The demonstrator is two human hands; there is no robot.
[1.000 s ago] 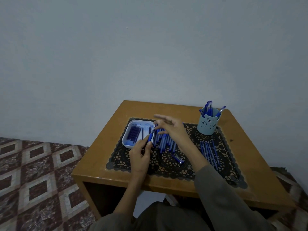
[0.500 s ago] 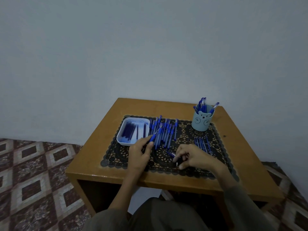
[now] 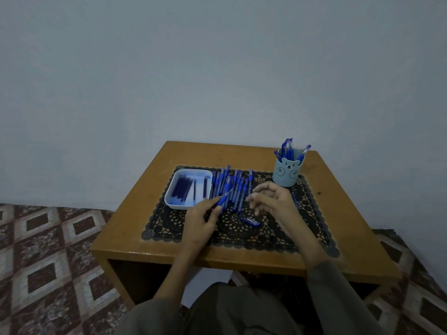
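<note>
You are pinching a blue pen (image 3: 223,199) in your left hand (image 3: 202,222), with thumb and fingertips curling round its lower end. The pen is slanting up and away from you, its thin tip pointing toward the far edge of the table (image 3: 145,213). It is sitting over the near end of the loose pen pile (image 3: 235,184), just beside the near right corner of the white tray (image 3: 169,198).

Your right hand (image 3: 273,201) is hovering over the middle of the black lace mat (image 3: 242,234), right of the pile. Its fingers are loosely curled and spread, and nothing is showing in them. I cannot tell whether it is touching the mat.

A short blue pen piece (image 3: 251,221) is lying on the mat between your two hands, nearer the near edge and apart from both. The tray is sitting at the mat's far left corner with dark refills (image 3: 183,188) lying in it side by side. The pile is lying right against the tray's right wall.

A light blue bear cup (image 3: 286,174) is standing upright at the mat's far right corner with capped pens (image 3: 289,148) sticking out of it. More pens (image 3: 295,201) are lying behind your right hand, mostly hidden.
</note>
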